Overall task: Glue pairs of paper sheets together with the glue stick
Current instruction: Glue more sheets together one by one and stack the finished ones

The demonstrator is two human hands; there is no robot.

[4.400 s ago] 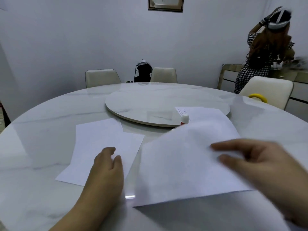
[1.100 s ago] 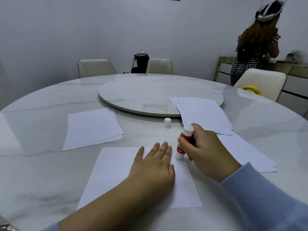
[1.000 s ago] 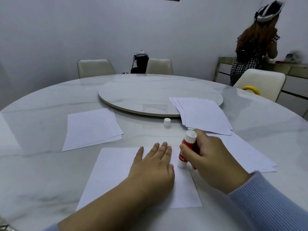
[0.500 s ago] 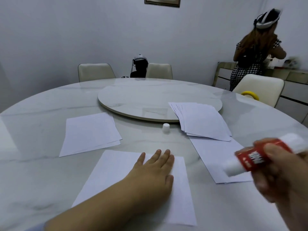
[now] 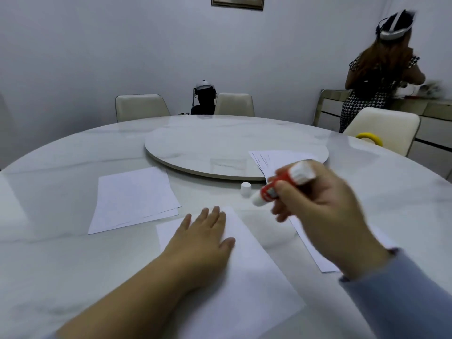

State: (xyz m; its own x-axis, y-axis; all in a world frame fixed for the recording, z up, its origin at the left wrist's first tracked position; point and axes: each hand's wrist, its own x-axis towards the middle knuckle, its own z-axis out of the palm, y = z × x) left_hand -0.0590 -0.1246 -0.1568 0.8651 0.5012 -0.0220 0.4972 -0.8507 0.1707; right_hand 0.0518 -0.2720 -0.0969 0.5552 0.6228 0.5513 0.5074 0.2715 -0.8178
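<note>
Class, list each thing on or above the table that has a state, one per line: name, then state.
Glue stick: uncapped, tilted, held in the air.
Cap: off, standing on the table.
Right hand: closed around the glue stick.
Left hand: open, flat on the near sheet.
Near sheet: lying flat, pinned by the left hand.
Left pile: flat, edges slightly offset.
Right stack: fanned, partly hidden.

Place: I take this for a dining or meeting room.
Table: I sit at a big round marble table (image 5: 73, 172) with a turntable (image 5: 220, 148) at its middle.
Seating: cream padded chairs (image 5: 140, 106) ring it.
Walls: plain white, one framed picture (image 5: 237, 1).
Side: a low sideboard (image 5: 430, 123) stands along the wall.
</note>
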